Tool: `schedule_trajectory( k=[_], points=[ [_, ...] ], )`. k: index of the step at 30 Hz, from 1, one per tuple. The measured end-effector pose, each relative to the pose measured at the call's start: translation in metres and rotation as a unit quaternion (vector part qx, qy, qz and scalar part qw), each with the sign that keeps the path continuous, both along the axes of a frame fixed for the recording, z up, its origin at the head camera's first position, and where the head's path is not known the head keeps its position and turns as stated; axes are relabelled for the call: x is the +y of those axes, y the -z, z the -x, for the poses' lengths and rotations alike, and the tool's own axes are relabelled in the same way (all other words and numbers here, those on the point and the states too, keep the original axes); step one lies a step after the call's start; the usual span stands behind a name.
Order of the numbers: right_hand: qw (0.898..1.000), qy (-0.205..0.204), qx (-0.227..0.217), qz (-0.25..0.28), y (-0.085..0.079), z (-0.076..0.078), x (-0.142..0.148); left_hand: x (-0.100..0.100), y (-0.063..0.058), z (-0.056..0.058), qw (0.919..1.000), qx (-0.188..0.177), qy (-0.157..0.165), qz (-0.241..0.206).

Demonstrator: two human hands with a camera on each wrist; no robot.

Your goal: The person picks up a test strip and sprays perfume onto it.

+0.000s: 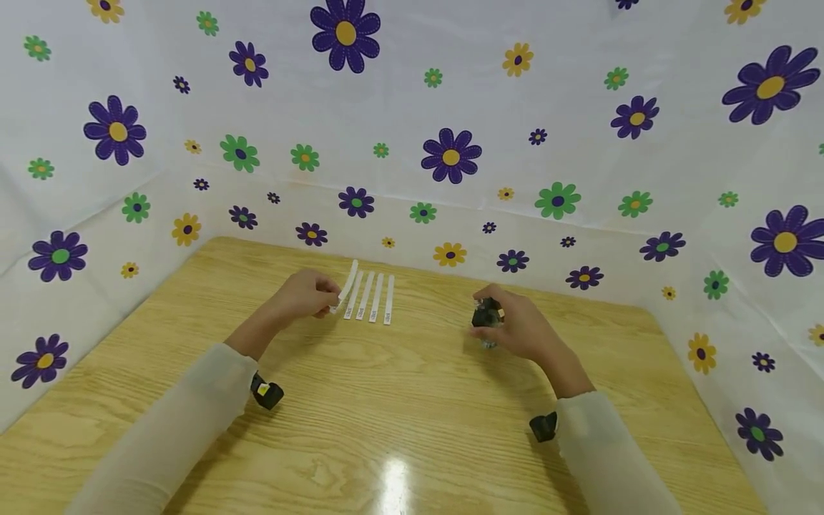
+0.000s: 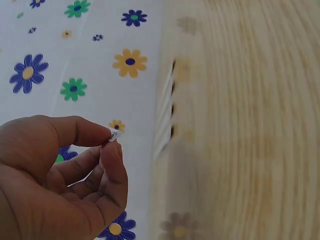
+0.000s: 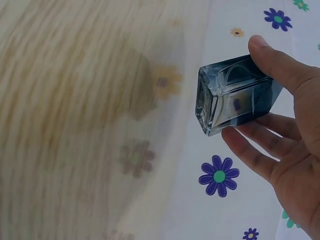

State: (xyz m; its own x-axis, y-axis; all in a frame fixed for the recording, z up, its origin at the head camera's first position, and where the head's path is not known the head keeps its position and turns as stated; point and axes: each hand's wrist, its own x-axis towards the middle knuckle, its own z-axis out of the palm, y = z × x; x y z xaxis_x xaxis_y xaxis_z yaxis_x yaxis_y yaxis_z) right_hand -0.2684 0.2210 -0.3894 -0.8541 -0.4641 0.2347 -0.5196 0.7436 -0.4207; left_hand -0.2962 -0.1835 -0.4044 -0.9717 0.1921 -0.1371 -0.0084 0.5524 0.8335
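My left hand pinches the near end of a white paper strip between thumb and forefinger. The strip stands raised and slightly bent. In the left wrist view only its small printed end shows beyond the fingertips. Just right of it, several similar paper strips lie side by side on the table, dark print at their near ends. My right hand grips a glass perfume bottle, thumb on one side and fingers on the other. The bottle is dark blue-grey with a clear base and is held above the table, tilted.
A wooden-patterned table spreads under both hands. White cloth printed with purple, green and yellow flowers stands behind it and at both sides. Each wrist wears a black strap with a small device.
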Motion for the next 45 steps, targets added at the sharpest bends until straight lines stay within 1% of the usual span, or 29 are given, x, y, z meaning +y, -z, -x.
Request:
schedule_trajectory(
  k=[3, 8, 15, 19, 26, 38, 42, 45],
  points=[
    [1.0, 0.002, -0.011, 0.009, 0.001, 0.003, 0.002, -0.006, 0.005, 0.005, 0.9999, -0.009, -0.009, -0.004],
    [0.999, 0.011, -0.026, 0.042, 0.006, 0.009, 0.007, -0.011, 0.013, 0.015, 0.9994, -0.021, -0.028, 0.0],
    [0.994, 0.027, -0.045, 0.093, 0.012, 0.016, 0.012, -0.014, 0.021, 0.023, 0.9987, -0.023, -0.039, 0.023],
    [0.991, 0.03, -0.056, 0.117, 0.017, 0.018, 0.013, -0.014, 0.023, 0.025, 0.9984, -0.026, -0.04, 0.031],
    [0.987, 0.024, -0.063, 0.143, 0.021, 0.021, 0.015, -0.011, 0.024, 0.026, 0.998, -0.036, -0.042, 0.03],
    [0.982, 0.038, -0.089, 0.161, 0.021, 0.025, 0.015, -0.013, 0.027, 0.029, 0.9965, -0.058, -0.051, 0.033],
    [0.98, 0.038, -0.091, 0.174, 0.022, 0.025, 0.014, -0.013, 0.026, 0.031, 0.9962, -0.067, -0.039, 0.04],
    [0.978, 0.033, -0.091, 0.183, 0.023, 0.026, 0.015, -0.014, 0.024, 0.03, 0.9963, -0.07, -0.023, 0.043]
  ],
)
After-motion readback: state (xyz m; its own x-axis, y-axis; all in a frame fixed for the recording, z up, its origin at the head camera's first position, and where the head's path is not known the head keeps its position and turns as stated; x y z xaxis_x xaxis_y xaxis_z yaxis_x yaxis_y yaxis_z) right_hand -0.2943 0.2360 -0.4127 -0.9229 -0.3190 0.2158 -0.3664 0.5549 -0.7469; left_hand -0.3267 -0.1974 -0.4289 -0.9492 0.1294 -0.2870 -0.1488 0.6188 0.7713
